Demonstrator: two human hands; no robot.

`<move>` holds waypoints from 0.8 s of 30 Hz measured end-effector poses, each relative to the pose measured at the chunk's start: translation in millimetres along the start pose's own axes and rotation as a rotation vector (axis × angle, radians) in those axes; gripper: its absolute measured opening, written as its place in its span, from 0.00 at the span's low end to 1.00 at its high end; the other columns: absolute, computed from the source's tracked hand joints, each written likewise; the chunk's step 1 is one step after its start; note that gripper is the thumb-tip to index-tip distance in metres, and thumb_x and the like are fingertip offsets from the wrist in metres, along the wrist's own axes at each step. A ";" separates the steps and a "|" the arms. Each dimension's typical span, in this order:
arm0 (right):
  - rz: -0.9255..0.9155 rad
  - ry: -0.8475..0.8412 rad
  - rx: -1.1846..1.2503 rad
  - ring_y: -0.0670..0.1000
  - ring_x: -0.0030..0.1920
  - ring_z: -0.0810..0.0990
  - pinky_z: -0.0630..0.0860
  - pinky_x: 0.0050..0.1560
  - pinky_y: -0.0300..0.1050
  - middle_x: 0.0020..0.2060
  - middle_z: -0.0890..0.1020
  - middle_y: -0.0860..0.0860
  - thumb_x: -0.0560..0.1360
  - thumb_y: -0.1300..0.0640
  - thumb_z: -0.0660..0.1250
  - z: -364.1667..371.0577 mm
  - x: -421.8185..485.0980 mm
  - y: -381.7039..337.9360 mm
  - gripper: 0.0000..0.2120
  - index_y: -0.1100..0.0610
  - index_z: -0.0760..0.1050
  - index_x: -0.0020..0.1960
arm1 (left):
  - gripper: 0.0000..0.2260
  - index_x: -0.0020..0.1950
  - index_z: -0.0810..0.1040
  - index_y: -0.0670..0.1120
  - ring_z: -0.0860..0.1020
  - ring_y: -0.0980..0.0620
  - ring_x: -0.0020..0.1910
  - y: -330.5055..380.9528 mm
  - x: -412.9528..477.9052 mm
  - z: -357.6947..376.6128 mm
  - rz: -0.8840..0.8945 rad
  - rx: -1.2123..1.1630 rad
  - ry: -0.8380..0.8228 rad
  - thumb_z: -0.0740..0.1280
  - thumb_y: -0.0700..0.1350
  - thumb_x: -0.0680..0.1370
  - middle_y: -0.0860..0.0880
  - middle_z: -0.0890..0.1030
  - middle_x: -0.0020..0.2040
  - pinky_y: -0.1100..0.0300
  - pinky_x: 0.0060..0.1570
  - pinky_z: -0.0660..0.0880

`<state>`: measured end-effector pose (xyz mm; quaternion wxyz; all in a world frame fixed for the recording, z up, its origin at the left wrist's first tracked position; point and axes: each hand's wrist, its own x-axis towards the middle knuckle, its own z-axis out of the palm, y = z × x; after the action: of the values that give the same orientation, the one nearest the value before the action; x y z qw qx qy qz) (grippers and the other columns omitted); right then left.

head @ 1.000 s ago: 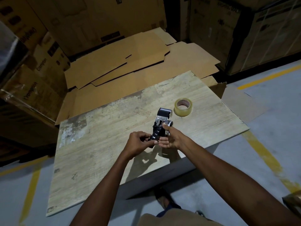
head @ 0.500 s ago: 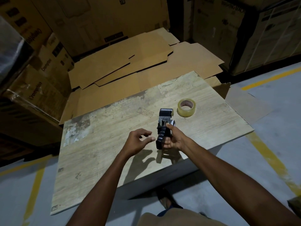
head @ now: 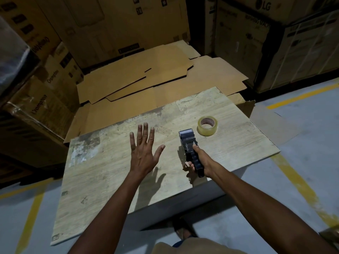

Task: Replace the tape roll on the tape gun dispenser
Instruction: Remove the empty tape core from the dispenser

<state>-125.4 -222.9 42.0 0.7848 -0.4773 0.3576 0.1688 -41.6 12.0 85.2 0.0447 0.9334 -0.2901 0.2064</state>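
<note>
While right hand [head: 204,160] grips tape gun [head: 187,141], left hand [head: 143,155] spreads open before LG carton [head: 264,6]

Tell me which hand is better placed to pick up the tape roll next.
Left, probably. The left hand hovers open and empty over the table, while the right hand grips the tape gun by its handle. The tape roll lies beyond the gun, so the left must reach across.

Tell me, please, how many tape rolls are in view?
1. The tape roll lies flat on the wooden board, just beyond the tape gun held in the right hand. No roll shows on the gun, though the hand hides part of it.
</note>
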 end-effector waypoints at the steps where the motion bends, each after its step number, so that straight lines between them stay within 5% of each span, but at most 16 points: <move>1: 0.014 -0.014 -0.014 0.49 0.25 0.72 0.67 0.26 0.39 0.27 0.75 0.52 0.82 0.36 0.58 -2.3 -1.6 -1.5 0.26 0.55 0.74 0.38 | 0.38 0.86 0.50 0.44 0.44 0.41 0.85 1.6 2.3 -1.1 0.000 -0.010 -0.003 0.56 0.65 0.84 0.41 0.45 0.86 0.36 0.81 0.43; 5: 0.048 -0.018 -0.135 0.47 0.23 0.67 0.62 0.24 0.37 0.27 0.71 0.50 0.81 0.35 0.61 -9.5 -6.3 -2.0 0.25 0.53 0.72 0.36 | 0.35 0.85 0.51 0.44 0.44 0.43 0.85 7.9 9.5 -1.6 0.032 -0.051 -0.030 0.55 0.63 0.85 0.42 0.47 0.86 0.39 0.81 0.40; 7: 0.021 -0.012 -0.218 0.48 0.24 0.68 0.64 0.26 0.39 0.28 0.73 0.51 0.79 0.33 0.61 -11.2 -12.2 0.1 0.25 0.54 0.75 0.40 | 0.31 0.83 0.62 0.43 0.53 0.44 0.84 12.1 10.1 -0.5 0.027 -0.163 -0.040 0.57 0.60 0.85 0.41 0.60 0.84 0.40 0.81 0.49; 10: -0.093 -0.014 -0.302 0.49 0.26 0.68 0.64 0.28 0.42 0.29 0.74 0.51 0.77 0.32 0.64 -13.9 -27.8 0.3 0.26 0.56 0.78 0.46 | 0.21 0.64 0.84 0.44 0.78 0.46 0.62 18.2 13.4 -1.2 -0.037 -0.435 0.009 0.64 0.58 0.83 0.46 0.85 0.57 0.39 0.65 0.73; 13: -0.307 -0.011 -0.375 0.54 0.33 0.74 0.71 0.35 0.48 0.35 0.76 0.55 0.73 0.28 0.66 -10.8 -47.1 -5.0 0.27 0.53 0.80 0.49 | 0.11 0.53 0.86 0.46 0.79 0.53 0.44 29.6 15.5 -7.7 -0.097 -0.697 0.033 0.68 0.51 0.83 0.51 0.82 0.43 0.50 0.46 0.77; 18: -0.482 0.152 -0.475 0.54 0.32 0.79 0.75 0.31 0.47 0.38 0.81 0.53 0.73 0.27 0.65 -1.5 -64.2 -13.2 0.29 0.53 0.75 0.56 | 0.08 0.61 0.85 0.51 0.84 0.58 0.51 46.7 17.3 -22.3 -0.380 -1.105 -0.102 0.68 0.45 0.84 0.54 0.86 0.54 0.56 0.51 0.79; 22: -0.634 0.430 -0.823 0.58 0.42 0.83 0.81 0.36 0.54 0.45 0.83 0.52 0.72 0.25 0.64 0.7 -72.5 -18.3 0.37 0.57 0.70 0.61 | 0.17 0.73 0.77 0.48 0.79 0.58 0.60 42.4 17.8 -22.3 -0.414 -1.007 -0.041 0.68 0.45 0.84 0.51 0.81 0.65 0.64 0.52 0.76; 24: -0.709 0.540 -0.994 0.61 0.47 0.83 0.75 0.37 0.50 0.48 0.83 0.56 0.75 0.29 0.65 2.0 -77.3 -24.6 0.36 0.60 0.70 0.63 | 0.18 0.74 0.76 0.47 0.76 0.54 0.67 37.1 17.1 -19.8 -0.356 -0.912 -0.015 0.68 0.45 0.84 0.50 0.77 0.71 0.57 0.61 0.77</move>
<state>-162.9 -227.3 113.9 0.3625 -0.8963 0.2426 -0.0803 -56.7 -23.6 108.9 0.4814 0.8553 -0.1871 0.0409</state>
